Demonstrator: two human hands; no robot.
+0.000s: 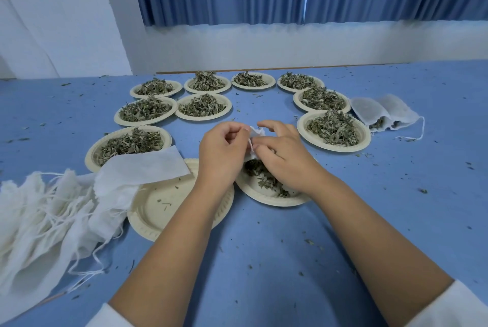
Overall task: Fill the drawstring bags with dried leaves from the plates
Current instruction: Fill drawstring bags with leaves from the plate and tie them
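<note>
Two-handed pinch on small white bag point(254, 135): left hand point(221, 148) and right hand point(281, 153) both curled on its cloth, just above near centre plate point(264, 201) of leaves point(266, 181).

Risks:
- spill onto table point(264, 260), from mouth sagging shut or bag drifting off plate
- thin cloth tearing under hard pull
- drawstring snagging in fingers

Long axis seemingly upright, mouth probably up and far; mostly hidden by fingers, so uncertain.

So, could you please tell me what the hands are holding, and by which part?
The left hand and right hand both pinch a small white drawstring bag by its bunched cloth; whether at the mouth is hidden.
</note>
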